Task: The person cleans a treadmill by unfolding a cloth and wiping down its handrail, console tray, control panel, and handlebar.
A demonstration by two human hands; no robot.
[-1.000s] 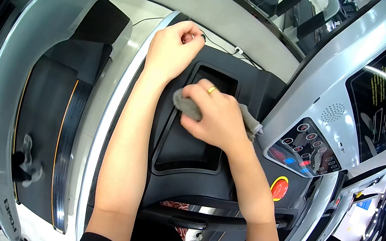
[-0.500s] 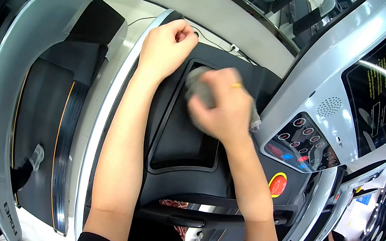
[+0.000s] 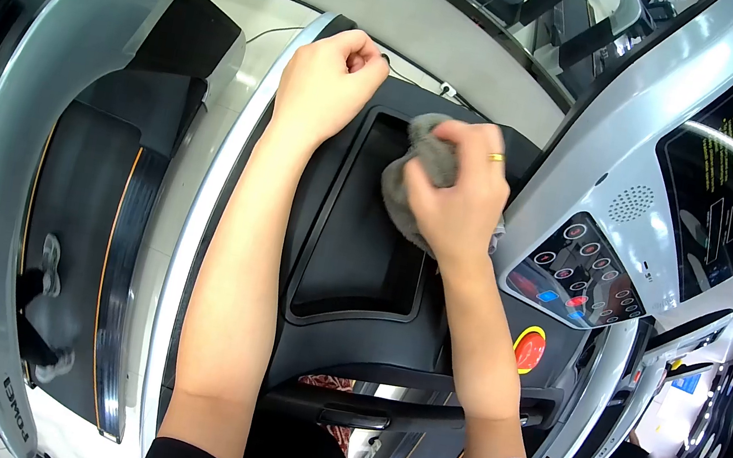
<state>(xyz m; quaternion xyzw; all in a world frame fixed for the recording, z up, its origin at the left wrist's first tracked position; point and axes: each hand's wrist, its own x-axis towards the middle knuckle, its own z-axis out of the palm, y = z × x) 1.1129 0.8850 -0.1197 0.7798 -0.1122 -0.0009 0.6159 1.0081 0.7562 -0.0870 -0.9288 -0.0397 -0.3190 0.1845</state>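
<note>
A crumpled grey cloth (image 3: pixel 435 158) is bunched under my right hand (image 3: pixel 467 187), whose fingers and thumb close on it; a ring is on one finger. The cloth lies over the upper right side of a recessed black tray (image 3: pixel 352 260) in a treadmill console. At the far left corner of this console, my left hand (image 3: pixel 330 84) is curled into a loose fist beside the silver side rail (image 3: pixel 225 168). Nothing shows inside that fist, though its underside is hidden.
The control panel (image 3: pixel 582 271) with round buttons stands on the right, a red stop button (image 3: pixel 529 351) below it. A black handlebar (image 3: pixel 366 411) crosses near my body. To the left is another treadmill (image 3: pixel 81 213), with a person's feet on it. More people and machines appear at lower right.
My right hand has moved right with the cloth, uncovering more of the tray's left part. My left fist stays at the corner. The feet on the left treadmill have shifted.
</note>
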